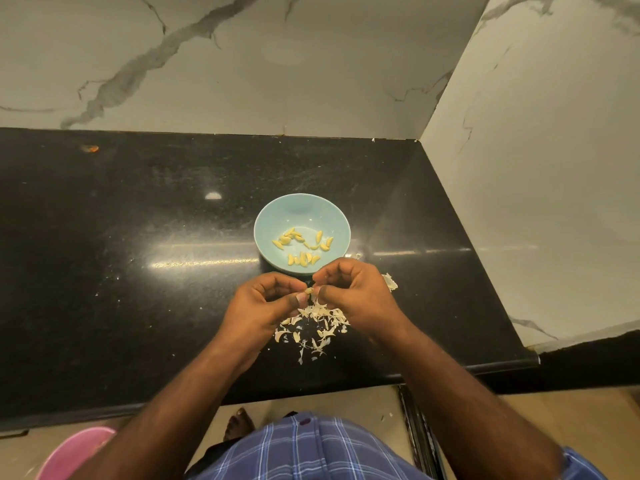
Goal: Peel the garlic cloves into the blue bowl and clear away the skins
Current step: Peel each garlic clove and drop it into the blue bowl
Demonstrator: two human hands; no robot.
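Black counter [138, 271], blue bowl [273, 216] of peeled cloves [301, 245], both hands' fingers [298, 299] pinching one clove [309, 290], skins [313, 329] beneath

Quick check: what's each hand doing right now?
Left hand: pinching the garlic clove at its fingertips.
Right hand: fingers curled, pinching the same clove, apparently pulling its skin.

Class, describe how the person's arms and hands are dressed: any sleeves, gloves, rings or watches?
Both the left hand and right hand are bare: no gloves, rings or watch show. The forearms are uncovered, with no sleeves in view.
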